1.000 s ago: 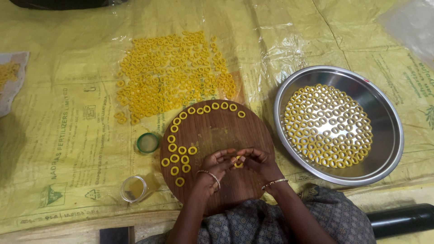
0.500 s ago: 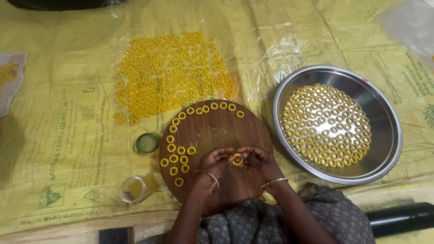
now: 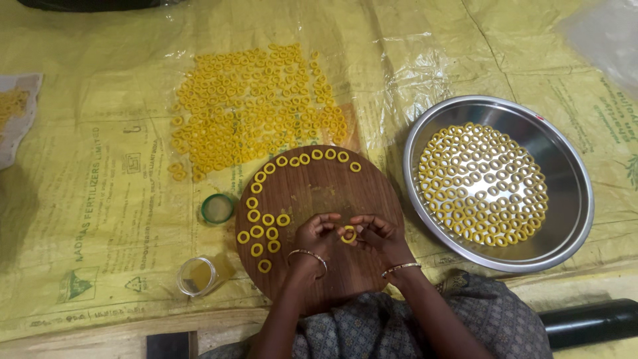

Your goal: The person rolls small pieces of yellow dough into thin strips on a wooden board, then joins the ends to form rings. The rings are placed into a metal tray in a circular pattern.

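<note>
Dough ring [image 3: 349, 234], yellow and small, is pinched between the fingertips of both hands above the near half of the round wooden board [image 3: 332, 279]. Left hand [image 3: 314, 236] grasps it from the left, fingers curled; right hand [image 3: 375, 234] grasps it from the right. A bangle sits on each wrist.

Finished rings [image 3: 266, 226] lie along the board's far edge and in a cluster at its left edge. Beyond the board's far-left edge, a dense patch of rings [image 3: 252, 110] is spread on clear plastic over the yellow sheet [image 3: 80, 166] that covers the surface. Just off the board's left edge lies a green cap [image 3: 216, 208]; nearer the sheet's near edge stands a small clear jar [image 3: 197, 276]. To the board's right, touching distance cannot be judged, a steel plate [image 3: 571, 199] holds rings in rows.
</note>
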